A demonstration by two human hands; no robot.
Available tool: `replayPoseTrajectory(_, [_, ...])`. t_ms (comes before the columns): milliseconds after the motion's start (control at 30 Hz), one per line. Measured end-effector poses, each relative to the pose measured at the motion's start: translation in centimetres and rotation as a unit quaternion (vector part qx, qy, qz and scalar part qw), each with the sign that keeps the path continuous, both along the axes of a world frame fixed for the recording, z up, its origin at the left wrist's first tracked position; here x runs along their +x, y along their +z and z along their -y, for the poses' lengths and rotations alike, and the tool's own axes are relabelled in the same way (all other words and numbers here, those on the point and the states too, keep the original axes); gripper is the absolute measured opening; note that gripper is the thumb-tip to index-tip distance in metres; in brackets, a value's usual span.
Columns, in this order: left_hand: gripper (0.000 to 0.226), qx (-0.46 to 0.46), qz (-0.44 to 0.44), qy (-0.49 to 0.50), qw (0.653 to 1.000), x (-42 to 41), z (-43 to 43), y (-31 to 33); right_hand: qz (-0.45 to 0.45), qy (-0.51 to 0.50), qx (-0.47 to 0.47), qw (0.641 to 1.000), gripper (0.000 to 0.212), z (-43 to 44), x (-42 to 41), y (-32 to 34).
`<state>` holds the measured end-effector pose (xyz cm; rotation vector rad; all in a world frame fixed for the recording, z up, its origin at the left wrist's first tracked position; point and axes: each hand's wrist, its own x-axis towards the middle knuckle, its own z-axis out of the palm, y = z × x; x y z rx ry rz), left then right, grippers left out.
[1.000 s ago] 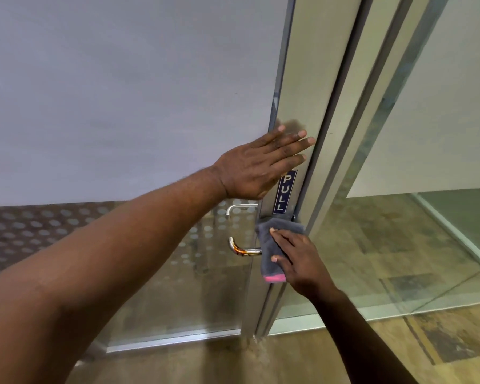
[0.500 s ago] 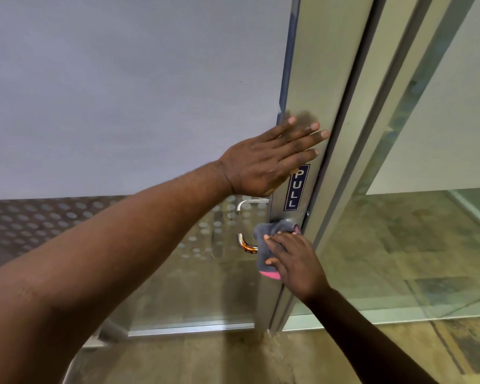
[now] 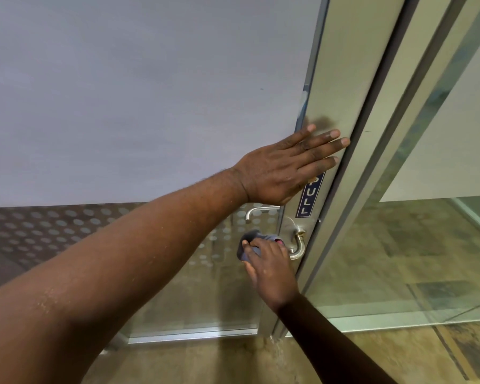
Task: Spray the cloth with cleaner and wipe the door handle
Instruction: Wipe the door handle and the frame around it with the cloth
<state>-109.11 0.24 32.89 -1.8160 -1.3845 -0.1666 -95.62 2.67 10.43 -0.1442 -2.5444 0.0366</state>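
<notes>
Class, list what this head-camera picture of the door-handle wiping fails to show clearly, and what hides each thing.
- Free end of the door handle: head view, covered by the cloth and right hand.
- Most of the cloth: hidden under the right hand, blurred.
- "PULL" sign: top overlapped by the left hand.
- Cleaner bottle: not in view.

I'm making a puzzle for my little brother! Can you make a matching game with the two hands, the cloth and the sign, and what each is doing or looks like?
Things:
1. left hand
2. right hand
3. cloth
4. PULL sign

Descriptions:
A. grey with a bit of pink
B. flat and open against the door frame
C. dark blue with pale letters
D. pressing the cloth onto the door handle

Pairs: 1-B, 2-D, 3-A, 4-C
</notes>
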Motion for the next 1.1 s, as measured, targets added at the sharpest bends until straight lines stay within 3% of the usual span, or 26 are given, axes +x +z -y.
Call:
replayPoseTrajectory(467, [0.049, 0.002, -0.007, 0.023, 1.000, -0.1, 0.2, 0.0, 0.003, 0.077, 0.012, 0.997, 0.051, -0.9, 1.1, 1.4])
replayPoseTrajectory(833, [0.050, -0.003, -0.018, 0.037, 0.999, 0.1, 0.2, 0.3, 0.001, 0.188, 0.024, 0.982, 0.037, -4.8, 2.3, 0.4])
replayPoseTrajectory(1100, [0.051, -0.006, -0.019, 0.041, 0.999, 0.1, 0.2, 0.3, -0.006, 0.201, 0.041, 0.979, 0.037, -9.1, 3.5, -0.4])
